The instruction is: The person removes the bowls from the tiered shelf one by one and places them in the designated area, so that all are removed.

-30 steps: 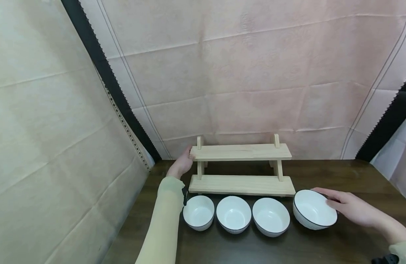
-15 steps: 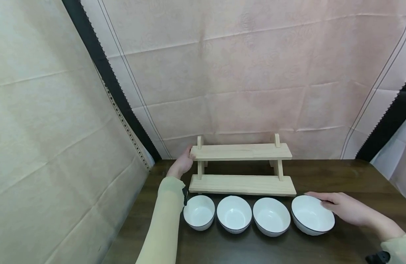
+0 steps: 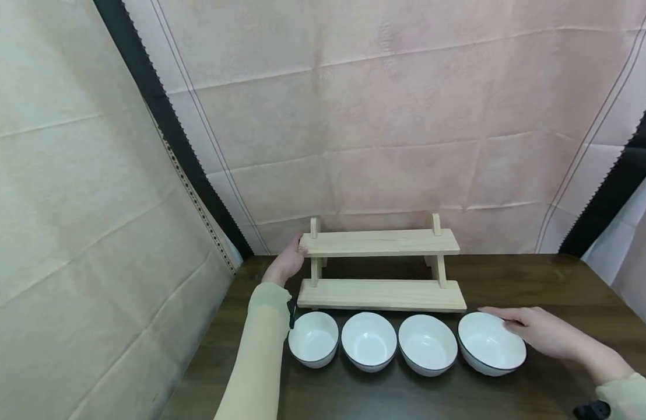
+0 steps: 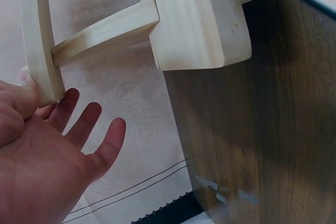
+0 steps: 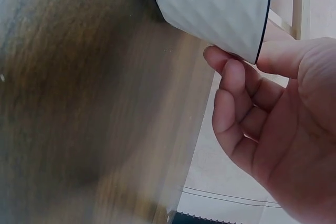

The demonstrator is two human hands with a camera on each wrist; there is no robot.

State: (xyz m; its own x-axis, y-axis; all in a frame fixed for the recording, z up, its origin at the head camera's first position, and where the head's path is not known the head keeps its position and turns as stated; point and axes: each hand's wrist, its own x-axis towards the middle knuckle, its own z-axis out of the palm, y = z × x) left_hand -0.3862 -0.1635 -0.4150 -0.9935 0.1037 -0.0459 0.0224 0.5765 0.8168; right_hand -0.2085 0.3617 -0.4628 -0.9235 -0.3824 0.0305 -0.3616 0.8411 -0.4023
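My left hand pinches the left end of the upper board on a two-tier wooden shelf; in the left wrist view thumb and forefinger take the board's end while the other fingers spread below. With my right hand I hold the rightmost white bowl by its rim, thumb at the inside and fingers against the outer wall. In the right wrist view this bowl shows a faceted outside and a dark rim line. Left of it, in a row before the shelf, stand three more white bowls: one, another and a third.
Everything stands on a dark brown wooden table. Behind it rises a pale cloth wall, with a second cloth wall along the left side. The shelf's lower board lies just behind the bowls.
My right hand has brought the rightmost bowl a little left and toward me, into line with the other bowls. My left hand stays on the shelf.
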